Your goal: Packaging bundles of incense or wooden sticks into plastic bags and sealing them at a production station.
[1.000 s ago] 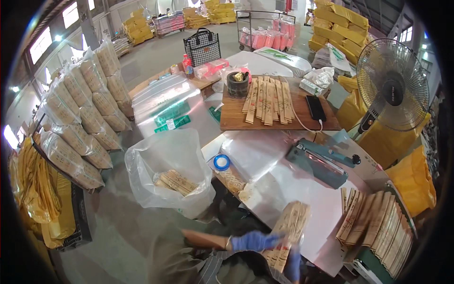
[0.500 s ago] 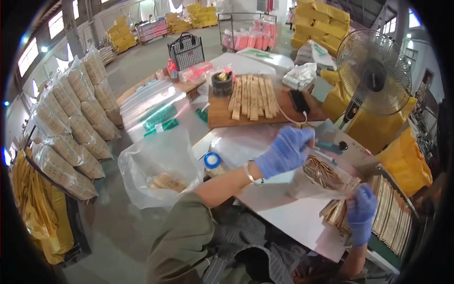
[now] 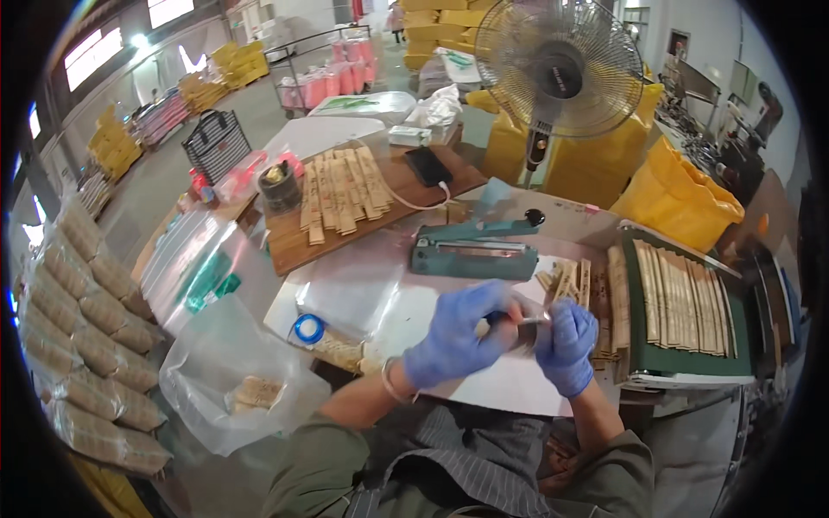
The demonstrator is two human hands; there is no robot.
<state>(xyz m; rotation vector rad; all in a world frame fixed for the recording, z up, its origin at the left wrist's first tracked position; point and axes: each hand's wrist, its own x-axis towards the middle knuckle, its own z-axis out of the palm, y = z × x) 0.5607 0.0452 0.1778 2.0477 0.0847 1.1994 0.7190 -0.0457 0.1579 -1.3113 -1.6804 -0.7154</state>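
Both my hands wear blue gloves and meet over the white tabletop [image 3: 499, 384]. My left hand [image 3: 458, 332] is closed, thumb and fingers pinched together near my right hand. My right hand [image 3: 566, 345] is closed too, its fingers curled. A thin, pale strip [image 3: 531, 320] spans the gap between them, too blurred to name. Just beyond stands a green bag sealer [image 3: 475, 250] with a long lever arm. Beside my right hand lie several loose paper-wrapped sticks [image 3: 570, 281]. Further right, a green tray [image 3: 682, 361] holds a row of similar flat, printed packs [image 3: 682, 298].
A wooden board [image 3: 285, 250] bears more wrapped sticks [image 3: 341, 192], a phone [image 3: 427, 167] and a dark pot [image 3: 279, 188]. Left of me are an open clear bag [image 3: 203, 367], a blue-rimmed jar [image 3: 309, 328] and stacked packed bags [image 3: 86, 328]. A fan [image 3: 560, 69] stands behind.
My hands have come closer together, and my left hand has drawn back from the sealer. The clear bag of slim brown pieces between them no longer shows. My view has swung right.
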